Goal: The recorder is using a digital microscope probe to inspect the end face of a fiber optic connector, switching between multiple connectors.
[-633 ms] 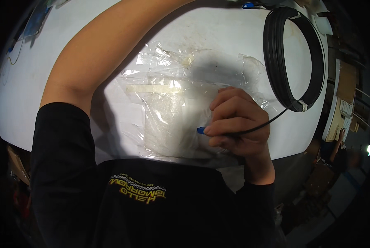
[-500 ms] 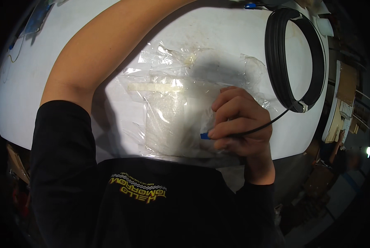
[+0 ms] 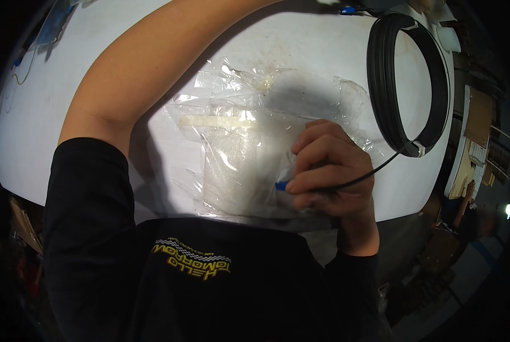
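My right hand [image 3: 335, 168] is closed round the end of a thin black cable [image 3: 375, 171], with its blue connector [image 3: 281, 186] sticking out past the thumb and finger. Under and beside that hand lies a clear plastic bag [image 3: 232, 165], crinkled and shiny, with a pale strip across its upper part. From the held end the cable runs up to a tied black cable coil [image 3: 383, 80] on the right. My left forearm [image 3: 152, 62] stretches over the far side of the table; its hand is beyond the top edge of the picture.
The white table [image 3: 300, 43] ends close to my body. Another blue connector [image 3: 347, 11] lies at the far edge, near the coil. At the far left is a blue item [image 3: 54, 25] with a thin wire. Cardboard pieces [image 3: 483, 114] stand off the table's right side.
The whole view has shifted slightly. My left forearm reaches a little farther to the right at the top. My right hand keeps its hold on the cable end.
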The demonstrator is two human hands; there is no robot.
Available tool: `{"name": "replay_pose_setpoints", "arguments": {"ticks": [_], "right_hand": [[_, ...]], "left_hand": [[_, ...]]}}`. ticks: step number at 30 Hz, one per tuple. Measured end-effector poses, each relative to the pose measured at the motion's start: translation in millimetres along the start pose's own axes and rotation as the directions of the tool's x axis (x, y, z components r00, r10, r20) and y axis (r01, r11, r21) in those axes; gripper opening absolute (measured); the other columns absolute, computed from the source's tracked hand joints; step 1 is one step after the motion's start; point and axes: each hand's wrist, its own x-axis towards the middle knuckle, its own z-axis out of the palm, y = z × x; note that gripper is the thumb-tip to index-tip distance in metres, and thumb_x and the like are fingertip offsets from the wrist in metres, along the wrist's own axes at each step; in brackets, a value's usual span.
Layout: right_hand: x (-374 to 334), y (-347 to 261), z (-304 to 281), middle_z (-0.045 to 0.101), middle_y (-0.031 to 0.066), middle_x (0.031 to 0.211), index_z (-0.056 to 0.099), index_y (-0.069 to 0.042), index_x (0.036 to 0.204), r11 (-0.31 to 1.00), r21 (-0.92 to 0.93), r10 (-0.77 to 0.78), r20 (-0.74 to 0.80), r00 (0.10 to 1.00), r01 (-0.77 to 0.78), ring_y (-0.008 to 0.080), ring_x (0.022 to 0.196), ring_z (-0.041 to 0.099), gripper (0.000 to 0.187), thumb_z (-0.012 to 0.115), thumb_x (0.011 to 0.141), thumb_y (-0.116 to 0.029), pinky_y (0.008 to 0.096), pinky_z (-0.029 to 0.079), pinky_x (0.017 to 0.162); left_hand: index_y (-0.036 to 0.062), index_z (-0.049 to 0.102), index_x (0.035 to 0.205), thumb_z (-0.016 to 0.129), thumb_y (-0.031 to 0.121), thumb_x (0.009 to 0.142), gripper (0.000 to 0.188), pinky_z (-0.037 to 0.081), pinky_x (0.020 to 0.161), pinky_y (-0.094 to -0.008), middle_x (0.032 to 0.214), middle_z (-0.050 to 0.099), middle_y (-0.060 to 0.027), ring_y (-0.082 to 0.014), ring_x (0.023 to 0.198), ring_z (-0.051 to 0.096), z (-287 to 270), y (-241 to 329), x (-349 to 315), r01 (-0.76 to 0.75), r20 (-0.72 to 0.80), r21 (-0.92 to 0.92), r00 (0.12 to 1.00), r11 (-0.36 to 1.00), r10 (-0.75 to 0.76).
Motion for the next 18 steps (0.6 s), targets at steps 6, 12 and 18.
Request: {"name": "replay_pose_setpoints", "arguments": {"ticks": [6, 12, 18], "right_hand": [[-2.4, -2.6, 5.2, 0.067, -0.0011, 0.084, 0.081, -0.014, 0.088, 0.998, 0.041, 0.040, -0.057, 0.998, -0.037, 0.0221, 0.087, 0.067, 0.028, 0.092, 0.076, -0.037, 0.0399, 0.055, 0.083], [0.2, -4.5, -1.2, 0.074, -0.0026, 0.085, 0.080, -0.016, 0.089, 1.000, 0.009, 0.008, 0.023, 1.000, -0.008, 0.0213, 0.093, 0.072, 0.026, 0.091, 0.077, -0.037, 0.0420, 0.056, 0.088], [-4.5, -3.2, 6.3, 0.078, -0.0025, 0.086, 0.079, -0.016, 0.090, 0.997, -0.059, 0.051, -0.095, 0.994, -0.057, 0.0217, 0.093, 0.074, 0.026, 0.089, 0.080, -0.038, 0.0437, 0.057, 0.093]], "left_hand": [[0.0012, 0.063, 0.130, 0.080, 0.023, 0.082, 0.054, 0.049, 0.104, -0.0474, 0.124, 0.064, -0.0197, -0.0405, 0.117, 0.059, 1.2, -0.5, 1.4, -0.021, -0.019, 0.039, 1.000, 0.999, 0.022], [0.0007, 0.063, 0.130, 0.079, 0.023, 0.082, 0.055, 0.049, 0.104, -0.0475, 0.125, 0.064, -0.0199, -0.0410, 0.119, 0.059, -0.5, 1.0, 0.4, 0.018, 0.013, 0.023, 1.000, 1.000, -0.019], [0.0011, 0.063, 0.130, 0.080, 0.022, 0.081, 0.056, 0.048, 0.105, -0.0479, 0.125, 0.064, -0.0196, -0.0409, 0.120, 0.058, 1.2, 0.4, 2.2, -0.023, -0.025, 0.028, 0.999, 0.999, 0.023]]}}
